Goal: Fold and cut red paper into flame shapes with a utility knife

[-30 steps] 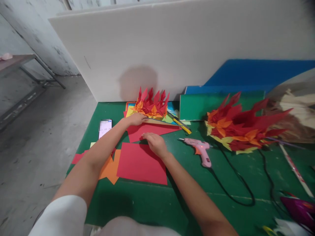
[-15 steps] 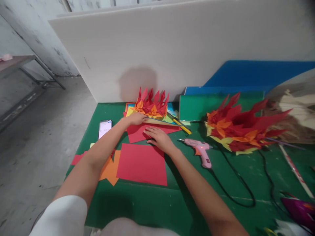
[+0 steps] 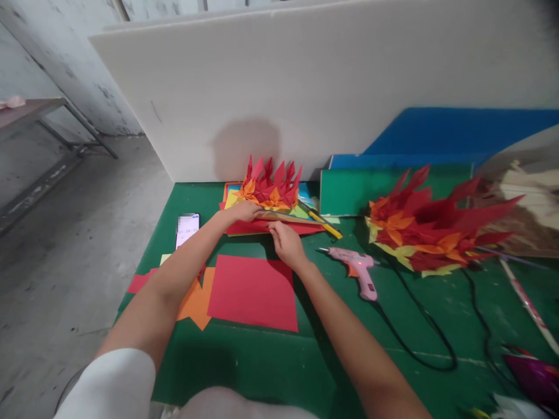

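My left hand (image 3: 245,211) grips the front edge of a stack of coloured paper (image 3: 301,216), its fingers closed there and partly hidden. On that stack sits a small cluster of red and orange folded-paper points (image 3: 271,183). My right hand (image 3: 288,244) pinches the front edge of a red paper sheet (image 3: 248,227) that sticks out from under the raised stack, and that edge is lifted. A strip of yellow shows below it. Nearer to me a separate red sheet (image 3: 253,294) lies flat, beside orange paper pieces (image 3: 196,302).
A pink glue gun (image 3: 356,267) with a black cord lies right of my hand. A yellow cutter (image 3: 325,224) rests by the stack. A larger folded-paper cluster (image 3: 428,227) stands at right, a phone (image 3: 187,228) at left. White boards (image 3: 305,87) lean behind the green table (image 3: 244,355).
My right hand has gone from lying spread on the red sheet to pinching its front edge, which has come up. My left hand stays at the stack.
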The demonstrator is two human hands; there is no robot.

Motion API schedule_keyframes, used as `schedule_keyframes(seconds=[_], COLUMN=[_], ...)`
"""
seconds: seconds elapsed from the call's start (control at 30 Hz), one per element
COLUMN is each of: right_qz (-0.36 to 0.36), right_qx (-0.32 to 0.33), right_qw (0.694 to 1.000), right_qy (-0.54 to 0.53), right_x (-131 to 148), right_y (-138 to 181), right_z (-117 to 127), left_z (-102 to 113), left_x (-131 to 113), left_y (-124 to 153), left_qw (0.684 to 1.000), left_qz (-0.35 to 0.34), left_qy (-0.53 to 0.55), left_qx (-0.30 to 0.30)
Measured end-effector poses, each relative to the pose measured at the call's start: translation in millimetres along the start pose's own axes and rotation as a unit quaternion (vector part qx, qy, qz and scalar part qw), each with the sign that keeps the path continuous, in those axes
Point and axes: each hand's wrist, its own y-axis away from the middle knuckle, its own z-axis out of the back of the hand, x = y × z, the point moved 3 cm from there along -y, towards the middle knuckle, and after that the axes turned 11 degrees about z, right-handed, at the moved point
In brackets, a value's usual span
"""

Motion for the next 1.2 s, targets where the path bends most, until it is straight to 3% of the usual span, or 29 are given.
schedule_keyframes(seconds=[0.1, 0.23, 0.5, 0.63, 0.77, 1.0, 1.2], right_qz=[0.01, 0.082, 0.189, 0.136, 0.052, -0.009, -0.152], right_qx=[-0.006, 0.009, 0.0, -0.022, -0.097, -0.166, -0.097], right_qw=[1.0, 0.995, 0.977, 0.986, 0.983, 0.927, 0.866], right_qy=[-0.014, -0.053, -0.103, -0.098, -0.15, -0.335, -0.467], right_x=[6.6, 30.9, 80.0, 78.7, 79.1, 96.0, 79.4], right_y=[-2.6, 5.1, 65.7, 93.0, 107.8, 109.2, 121.9], right_z=[6.0, 19.7, 49.5, 59.6, 71.1, 79.5, 64.2], left_z=[0.2, 0.8, -12.1, -24.1, -39.5, -66.6, -66.0], left_x=[0.2, 0.4, -5.9, -20.2, -36.9, -40.0, -40.5], left_y=[-0.3, 4.8, 28.0, 59.0, 98.2, 144.3, 151.0], left_qw=[1.0, 1.0, 0.996, 0.994, 0.977, 0.963, 0.956], left_qz=[-0.007, -0.017, -0.058, -0.054, -0.047, -0.029, -0.015], left_qy=[0.008, 0.023, 0.067, 0.088, 0.188, 0.263, 0.287], left_qx=[-0.002, -0.01, -0.005, -0.023, -0.084, -0.05, -0.054])
